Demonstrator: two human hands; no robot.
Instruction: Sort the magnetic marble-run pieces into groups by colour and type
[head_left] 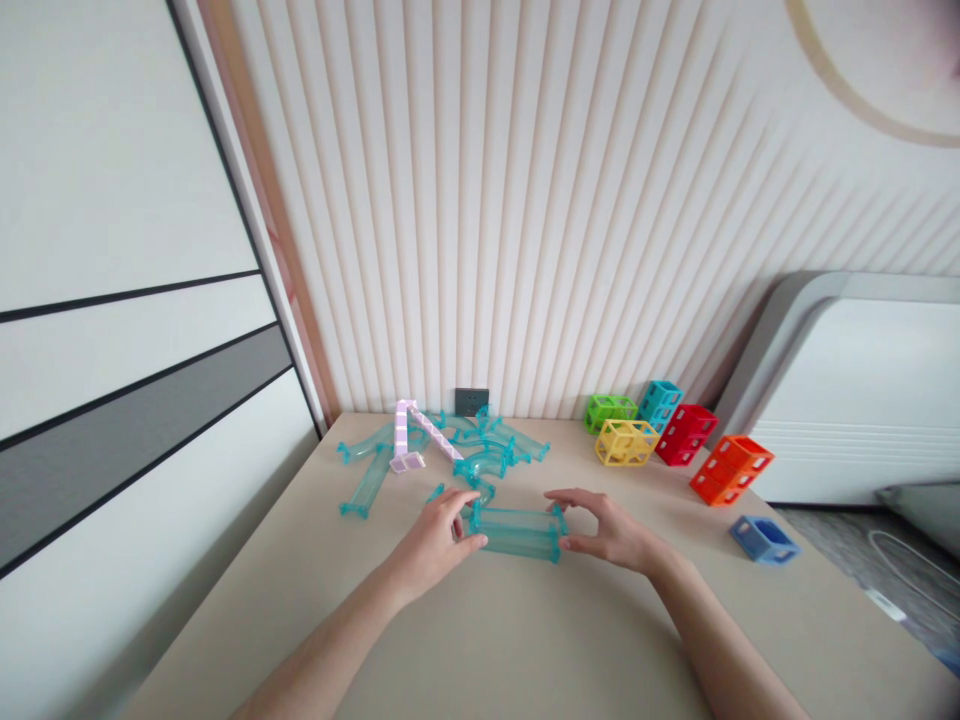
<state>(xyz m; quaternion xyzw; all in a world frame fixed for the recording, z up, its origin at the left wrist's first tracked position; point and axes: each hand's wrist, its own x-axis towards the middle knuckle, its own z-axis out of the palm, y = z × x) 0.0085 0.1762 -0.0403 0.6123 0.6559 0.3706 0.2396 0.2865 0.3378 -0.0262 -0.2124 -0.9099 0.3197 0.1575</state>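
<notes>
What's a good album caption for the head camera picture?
Left hand and right hand at opposite ends of a see-through teal piece, orange block farther right.

Remotely, I'm seeing a cream ribbed wall (450,200) rising behind the beige table (487,640), a black socket (472,402) showing at its far edge. White, black-striped panels (112,150) are standing left; a pale headboard (855,380) is rising right, near grey floor (840,548).

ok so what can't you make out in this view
All in the head view:
Teal pile: pieces overlap, hiding their exact count.
Left hand: its back hides some fingers.
Gold wall ring: cut off by top and right edges.
Black socket: holes too small to count.
</notes>
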